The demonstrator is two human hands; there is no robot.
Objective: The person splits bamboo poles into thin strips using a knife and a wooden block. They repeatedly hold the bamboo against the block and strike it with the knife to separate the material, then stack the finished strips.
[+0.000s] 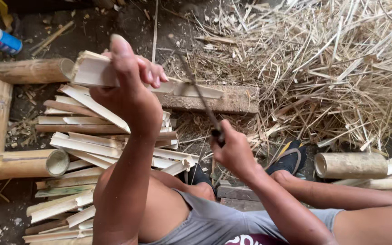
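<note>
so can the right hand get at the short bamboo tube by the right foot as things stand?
Probably not right away. The right hand is closed on a knife handle, its blade against the bamboo slat held by the left hand. The path to the bamboo tube looks open, past the sandalled foot.

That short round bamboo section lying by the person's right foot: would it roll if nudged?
Probably: the bamboo section is round and lies on its side, though a slat beside it may stop it. It looks hollow at the open end, so likely light, and stiff.
</note>
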